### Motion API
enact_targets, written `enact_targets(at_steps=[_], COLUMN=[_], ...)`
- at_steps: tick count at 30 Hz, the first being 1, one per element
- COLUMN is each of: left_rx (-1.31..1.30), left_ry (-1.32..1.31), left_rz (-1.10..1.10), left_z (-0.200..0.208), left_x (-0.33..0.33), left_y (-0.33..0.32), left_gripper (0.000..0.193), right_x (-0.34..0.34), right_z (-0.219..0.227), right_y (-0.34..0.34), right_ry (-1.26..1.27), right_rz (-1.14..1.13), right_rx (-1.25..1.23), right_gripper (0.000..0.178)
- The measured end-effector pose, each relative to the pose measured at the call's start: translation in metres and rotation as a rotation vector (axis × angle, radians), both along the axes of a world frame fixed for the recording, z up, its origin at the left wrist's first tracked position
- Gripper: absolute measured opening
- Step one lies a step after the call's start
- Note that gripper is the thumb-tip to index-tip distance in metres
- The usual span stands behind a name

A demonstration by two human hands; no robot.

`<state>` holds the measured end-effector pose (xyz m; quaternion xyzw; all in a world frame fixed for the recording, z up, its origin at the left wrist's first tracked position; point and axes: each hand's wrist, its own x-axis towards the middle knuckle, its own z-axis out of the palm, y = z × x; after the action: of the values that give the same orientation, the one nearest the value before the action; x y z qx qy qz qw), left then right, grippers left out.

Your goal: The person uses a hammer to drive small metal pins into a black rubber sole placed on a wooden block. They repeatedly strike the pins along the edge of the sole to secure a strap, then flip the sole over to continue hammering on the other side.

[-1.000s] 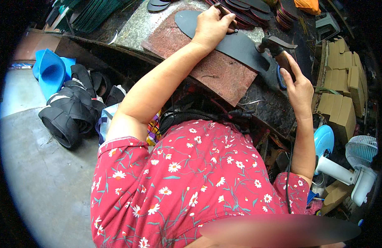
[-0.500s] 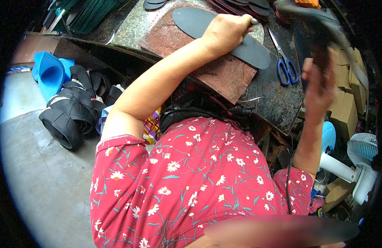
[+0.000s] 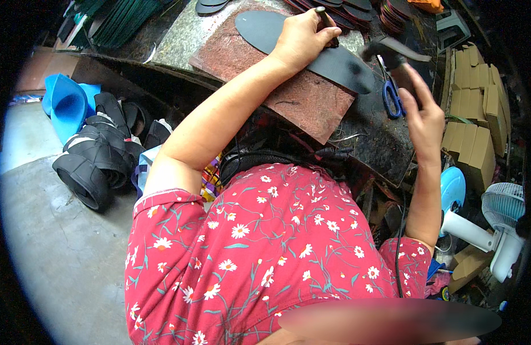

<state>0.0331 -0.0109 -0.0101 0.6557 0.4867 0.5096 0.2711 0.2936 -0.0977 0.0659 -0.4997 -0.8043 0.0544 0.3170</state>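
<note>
Rod: short and dark, it looks tilted in this view; best held square to the sole, with its top end well clear of the fingers.
Left grip: the hand [image 3: 303, 41] is closed around the rod [image 3: 322, 13], over the sole; whether the tip touches is hidden.
Right grip: the hand [image 3: 424, 118] is wrapped around the handle of the hammer [image 3: 393, 58], which is blurred and off to the right of the rod.
Blow: a short, straight one onto the middle of the rod's top would probably work cleanest; a glancing hit could skid into the knuckles.
Scissors: the blue-handled pair [image 3: 390, 86] lies close by the hammer; moving it aside would seem safer.
Sole: dark grey, flat, smooth, a long oval with rounded ends [image 3: 340, 70]; partly covered by the left hand.
Place: the sole lies on the reddish slab [image 3: 311, 109], itself on the desk [image 3: 383, 144]; it should stay flat there.
</note>
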Motion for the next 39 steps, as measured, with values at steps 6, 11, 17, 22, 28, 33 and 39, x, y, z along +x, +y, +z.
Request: enact_targets(at_steps=[6, 11, 17, 22, 28, 33, 39], left_rx=[0.393, 0.428, -0.342, 0.013, 0.41, 0.394, 0.079], left_ry=[0.39, 0.41, -0.644, -0.06, 0.38, 0.399, -0.457], left_rz=[-0.035, 0.021, -0.186, -0.078, -0.068, -0.037, -0.024], left_z=[0.008, 0.009, 0.003, -0.002, 0.008, 0.006, 0.005], left_x=[0.011, 0.019, 0.009, 0.013, 0.02, 0.028, 0.013], left_y=[-0.006, -0.011, 0.002, -0.001, -0.009, -0.012, 0.006], left_gripper=[0.024, 0.018, 0.01, 0.023, 0.023, 0.021, 0.013], right_x=[-0.016, 0.001, 0.021, 0.005, 0.002, 0.006, 0.014], right_z=[0.04, -0.002, -0.03, 0.008, 0.035, -0.002, -0.022], right_y=[-0.017, -0.008, -0.011, -0.011, -0.023, -0.014, -0.014], right_ry=[0.632, 0.147, -0.1, 0.138, 0.657, 0.341, -0.118], right_rz=[0.255, -0.031, -0.193, -0.069, 0.12, -0.102, -0.124], right_rx=[0.118, -0.061, -0.196, -0.068, 0.051, -0.28, -0.177], right_gripper=[0.051, 0.043, 0.042, 0.041, 0.048, 0.045, 0.045])
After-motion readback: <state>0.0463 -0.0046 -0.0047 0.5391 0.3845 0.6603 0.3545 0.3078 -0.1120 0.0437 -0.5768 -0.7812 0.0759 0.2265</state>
